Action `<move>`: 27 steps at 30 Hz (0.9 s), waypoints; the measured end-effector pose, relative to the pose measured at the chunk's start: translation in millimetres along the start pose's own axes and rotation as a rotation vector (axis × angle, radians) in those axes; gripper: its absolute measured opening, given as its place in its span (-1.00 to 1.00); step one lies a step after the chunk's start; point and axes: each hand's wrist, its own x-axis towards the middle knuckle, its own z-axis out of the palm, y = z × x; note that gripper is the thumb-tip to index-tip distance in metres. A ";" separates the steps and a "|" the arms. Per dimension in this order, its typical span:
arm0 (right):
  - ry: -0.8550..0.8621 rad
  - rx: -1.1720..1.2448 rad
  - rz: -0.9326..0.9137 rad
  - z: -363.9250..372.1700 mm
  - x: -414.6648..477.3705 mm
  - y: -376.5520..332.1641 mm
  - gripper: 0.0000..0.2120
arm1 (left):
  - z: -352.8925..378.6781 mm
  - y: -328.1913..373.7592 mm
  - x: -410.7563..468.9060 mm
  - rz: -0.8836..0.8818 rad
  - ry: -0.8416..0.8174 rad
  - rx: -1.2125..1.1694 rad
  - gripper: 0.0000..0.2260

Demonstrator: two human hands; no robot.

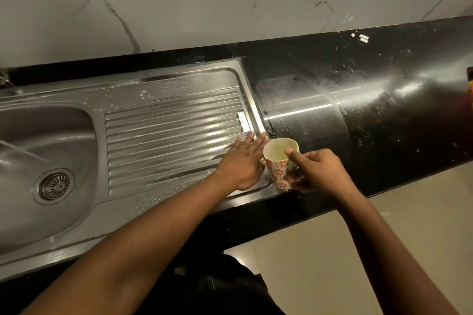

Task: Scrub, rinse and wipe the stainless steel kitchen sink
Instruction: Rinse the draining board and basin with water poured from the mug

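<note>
Both forearms enter from the bottom edge, bare, angled up toward the right end of the draining board. Left forearm runs long and diagonal from lower left; right forearm comes up steeper from lower right.

Left hand (242,165): palm down, flat on the ribbed draining board (174,135), fingers straight and close together, tips reaching the board's right rim. Nothing gripped; fingers relaxed and extended. Its thumb side sits just beside the cup.

Right hand (317,170): wrapped round a cup (280,161), white with red flower print, pale inside. Thumb hooked over the rim into the mouth, remaining fingers curled round the outer wall. Cup tilted, mouth toward the camera, positioned at the junction of the draining board's right rim and the black countertop (384,115). Contents cannot be told.

Stainless steel sink (51,140): basin at left with round drain strainer (55,185) at its bottom; water droplets and suds scattered along the draining board's borders. A stream of water crosses the basin's left side.

Countertop glossy, streaked with wet smears and specks. Small white bits (362,38) near its back edge. Marble-patterned wall (204,2) behind. Pale tiled floor (332,250) at lower right.
</note>
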 end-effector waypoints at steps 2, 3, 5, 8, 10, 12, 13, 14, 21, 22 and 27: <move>0.003 0.015 -0.006 -0.8 -2.1 0.5 -0.59 | -7.4 0.7 8.0 -0.042 -0.004 -0.003 -0.37; 0.008 0.027 -0.006 -1.8 -4.5 1.4 -0.59 | -12.2 -0.1 13.8 -0.077 -0.005 -0.012 -0.37; 0.021 0.059 0.001 -4.1 -10.3 4.9 -0.60 | -20.4 -6.8 22.2 -0.143 -0.001 -0.031 -0.38; 0.040 0.086 0.015 -8.8 -19.5 13.1 -0.62 | -14.8 -15.2 13.9 -0.078 -0.018 -0.014 -0.37; 0.056 0.086 0.027 -11.4 -23.7 18.8 -0.62 | -1.9 -13.0 -4.4 0.036 -0.044 -0.008 -0.36; 0.067 0.085 0.037 -13.5 -25.6 23.4 -0.62 | 11.2 -7.8 -21.7 0.147 -0.068 0.000 -0.37; 0.068 0.085 0.042 -14.5 -26.0 24.8 -0.62 | 16.3 -5.8 -25.8 0.201 -0.070 0.021 -0.38; 0.067 0.083 0.044 -15.3 -26.0 25.5 -0.62 | 19.4 -4.4 -26.0 0.242 -0.066 0.047 -0.38; 0.054 -0.004 -0.044 -14.0 -15.0 8.3 -0.61 | -8.8 -0.1 17.7 0.009 -0.033 -0.019 -0.37; 0.057 -0.021 -0.059 -13.3 -11.7 4.0 -0.60 | -8.0 0.1 21.1 -0.035 -0.029 -0.035 -0.35; 0.043 -0.141 -0.127 -12.9 0.7 -7.0 -0.65 | 3.3 11.4 -0.4 0.065 -0.030 -0.092 -0.42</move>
